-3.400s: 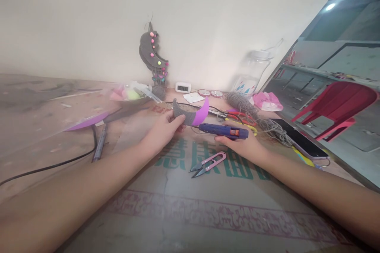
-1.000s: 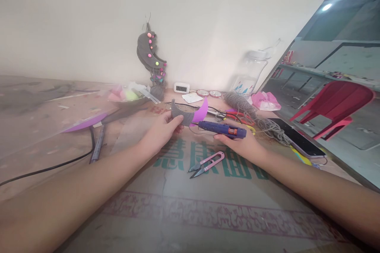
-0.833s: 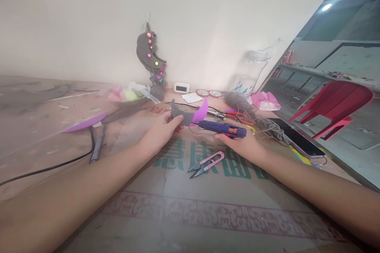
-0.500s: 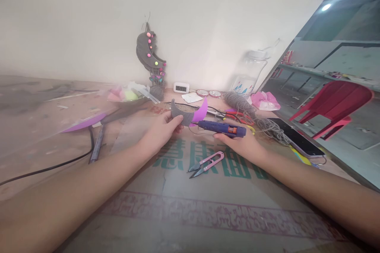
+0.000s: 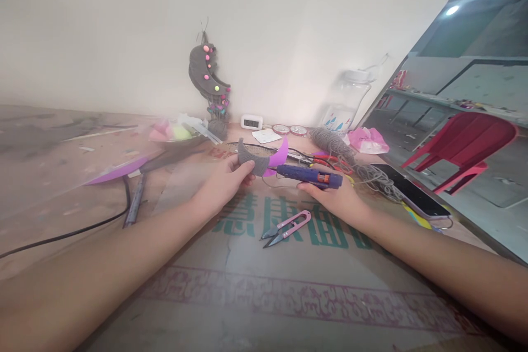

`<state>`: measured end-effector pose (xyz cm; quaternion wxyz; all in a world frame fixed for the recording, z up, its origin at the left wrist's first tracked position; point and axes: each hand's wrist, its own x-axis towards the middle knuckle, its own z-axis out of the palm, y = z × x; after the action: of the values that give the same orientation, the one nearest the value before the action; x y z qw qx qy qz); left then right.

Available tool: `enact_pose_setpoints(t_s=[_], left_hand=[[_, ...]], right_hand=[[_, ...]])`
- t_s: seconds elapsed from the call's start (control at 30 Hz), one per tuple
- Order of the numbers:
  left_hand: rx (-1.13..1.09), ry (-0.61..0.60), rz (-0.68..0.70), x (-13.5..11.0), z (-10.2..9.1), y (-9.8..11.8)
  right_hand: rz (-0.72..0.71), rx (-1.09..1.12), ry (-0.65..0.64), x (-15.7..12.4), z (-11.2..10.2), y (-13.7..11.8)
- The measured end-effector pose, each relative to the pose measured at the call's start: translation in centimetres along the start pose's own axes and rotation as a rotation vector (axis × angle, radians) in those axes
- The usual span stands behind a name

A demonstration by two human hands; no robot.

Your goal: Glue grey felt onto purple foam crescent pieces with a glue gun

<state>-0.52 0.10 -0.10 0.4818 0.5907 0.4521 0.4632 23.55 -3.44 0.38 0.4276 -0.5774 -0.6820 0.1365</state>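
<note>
My left hand [image 5: 225, 182] pinches a purple crescent [image 5: 264, 160] that is partly wrapped in grey yarn, holding it just above the table. My right hand [image 5: 336, 198] grips a blue glue gun [image 5: 311, 175] lying level, its nozzle pointing left at the crescent's purple end. Pink thread snips [image 5: 286, 227] lie on the printed cardboard sheet [image 5: 264, 286] below both hands.
A finished grey crescent with coloured beads [image 5: 207, 78] leans on the white wall. Behind the hands are a small clock [image 5: 252, 121], a clear jar [image 5: 348, 100], grey yarn [image 5: 336, 144], red-handled pliers [image 5: 330, 162] and a phone [image 5: 414, 191]. A black cable [image 5: 82, 226] runs left. A red chair [image 5: 464, 146] stands right.
The glue gun's nozzle has crept slightly left and up toward the crescent. The left hand and crescent have hardly moved.
</note>
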Motion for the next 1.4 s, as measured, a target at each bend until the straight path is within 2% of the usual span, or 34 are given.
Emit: enact_pose_setpoints(t_s=[0.47,1.1,1.27,1.4], left_hand=[[0.020,-0.025,0.025,-0.2,0.1,0.2],[0.070,-0.056,0.047,-0.4,0.0,0.2],[0.088,-0.067,0.036,-0.5,-0.1,0.2],[0.050,-0.060,0.022,-0.3,-0.1,-0.1]], right_hand=[[-0.002,0.055,-0.032,0.6,0.0,1.1],[-0.018,-0.032,0.001,0.9,-0.1,1.5],[-0.016,0.017,0.014,1.0,-0.2,1.2],[-0.079,0.114,0.036,0.8,-0.5,0.4]])
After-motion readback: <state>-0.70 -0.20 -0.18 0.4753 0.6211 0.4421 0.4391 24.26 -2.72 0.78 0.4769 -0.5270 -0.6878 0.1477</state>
